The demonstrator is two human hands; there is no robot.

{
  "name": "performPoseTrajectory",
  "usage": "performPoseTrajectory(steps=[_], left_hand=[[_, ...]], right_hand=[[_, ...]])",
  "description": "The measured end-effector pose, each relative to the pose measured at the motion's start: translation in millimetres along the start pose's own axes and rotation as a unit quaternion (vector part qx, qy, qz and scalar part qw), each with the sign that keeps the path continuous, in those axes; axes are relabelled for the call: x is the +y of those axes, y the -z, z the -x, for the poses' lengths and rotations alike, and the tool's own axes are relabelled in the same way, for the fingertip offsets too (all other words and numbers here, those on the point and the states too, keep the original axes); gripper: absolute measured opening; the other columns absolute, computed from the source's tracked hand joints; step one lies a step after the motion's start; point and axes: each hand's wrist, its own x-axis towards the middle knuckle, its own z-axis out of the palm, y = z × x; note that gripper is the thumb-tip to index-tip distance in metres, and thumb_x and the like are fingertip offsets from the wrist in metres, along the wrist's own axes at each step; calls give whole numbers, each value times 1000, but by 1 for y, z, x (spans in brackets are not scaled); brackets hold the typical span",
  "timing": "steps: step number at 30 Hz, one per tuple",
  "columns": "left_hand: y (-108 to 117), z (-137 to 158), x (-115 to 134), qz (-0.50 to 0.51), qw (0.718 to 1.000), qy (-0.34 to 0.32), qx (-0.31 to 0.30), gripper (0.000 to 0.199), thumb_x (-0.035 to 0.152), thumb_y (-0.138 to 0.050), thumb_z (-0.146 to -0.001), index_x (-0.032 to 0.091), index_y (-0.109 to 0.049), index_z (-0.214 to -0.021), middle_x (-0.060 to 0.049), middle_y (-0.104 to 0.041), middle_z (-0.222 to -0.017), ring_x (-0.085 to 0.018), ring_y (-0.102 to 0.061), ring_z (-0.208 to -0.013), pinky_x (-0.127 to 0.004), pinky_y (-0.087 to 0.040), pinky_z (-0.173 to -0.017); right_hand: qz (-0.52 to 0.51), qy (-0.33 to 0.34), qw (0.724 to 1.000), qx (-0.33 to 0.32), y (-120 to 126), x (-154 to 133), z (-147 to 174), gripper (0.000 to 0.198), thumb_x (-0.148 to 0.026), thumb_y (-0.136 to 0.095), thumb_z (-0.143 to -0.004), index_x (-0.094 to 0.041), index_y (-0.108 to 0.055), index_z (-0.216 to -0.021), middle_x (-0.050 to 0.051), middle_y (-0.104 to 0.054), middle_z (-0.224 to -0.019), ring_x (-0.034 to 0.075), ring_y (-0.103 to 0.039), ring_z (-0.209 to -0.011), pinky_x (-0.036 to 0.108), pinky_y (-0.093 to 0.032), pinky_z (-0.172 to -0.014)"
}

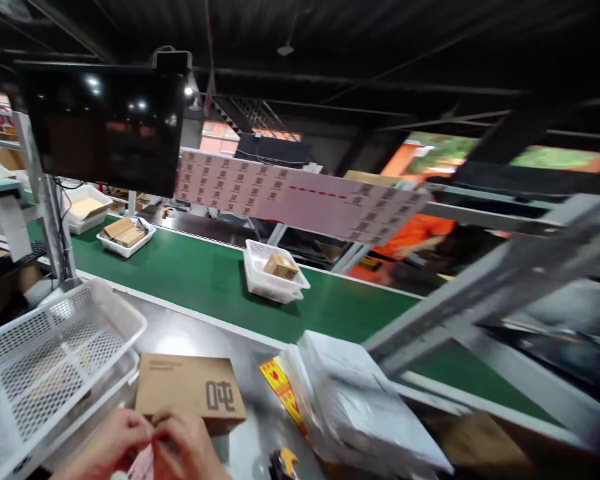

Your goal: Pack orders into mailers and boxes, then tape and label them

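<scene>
My left hand [117,437] and my right hand [187,440] are close together at the bottom edge, fingers pinched. Between them is a small pale pink slip [144,461], partly hidden by the fingers and cut off by the frame. Just beyond my hands lies a closed brown cardboard box [185,383] with dark printed characters, on the grey metal table [173,333]. Whether my fingertips touch the box, I cannot tell. To its right is a black and yellow tool [283,463], blurred and partly out of frame.
White perforated baskets [125,313] are stacked at left. White plastic-wrapped packs [350,393] stand right, beside a yellow-red strip [285,393]. Beyond runs a green conveyor belt [200,267] carrying baskets with boxes [283,267]. A dark monitor [103,127] and metal frame overhang it. An orange-clad person [415,233] is behind.
</scene>
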Motion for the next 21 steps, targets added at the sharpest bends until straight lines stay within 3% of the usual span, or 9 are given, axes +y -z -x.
performPoseTrajectory(steps=[6, 10, 15, 21], left_hand=[[-8, 5, 22, 46, 999, 2, -30, 37, 51, -93, -58, 24, -68, -57, 4, -45, -52, -11, -33, -51, -31, -30, -59], [-4, 17, 37, 86, 995, 10, -53, 35, 39, -92, -57, 20, -63, -54, 5, -46, -51, -9, -34, -52, -28, -31, -56], [10, 31, 47, 132, 988, 63, -43, 39, 41, -101, -58, 14, -79, -75, -4, -75, -80, -15, -65, -76, -28, -53, -74], [23, 32, 41, 144, 981, 118, -54, 53, 45, -109, -48, 13, -78, -78, -3, -76, -79, -15, -69, -75, -28, -58, -77]], right_hand=[[2, -10, 997, -72, 29, -16, -19, 10, -33, -64, -103, -31, -75, -104, 4, -81, -101, 21, -80, -86, 32, -66, -73], [63, 14, 994, -87, 38, -36, -40, 16, -25, -60, -106, -24, -76, -105, 6, -81, -100, 20, -78, -85, 29, -63, -72], [136, 51, 984, -102, 35, -46, -45, 23, -23, -55, -109, -22, -78, -112, 10, -83, -106, 22, -78, -91, 33, -64, -75], [155, 30, 982, -105, 28, -57, -41, 27, -25, -51, -111, -22, -78, -109, 7, -84, -102, 20, -77, -86, 32, -60, -71]])
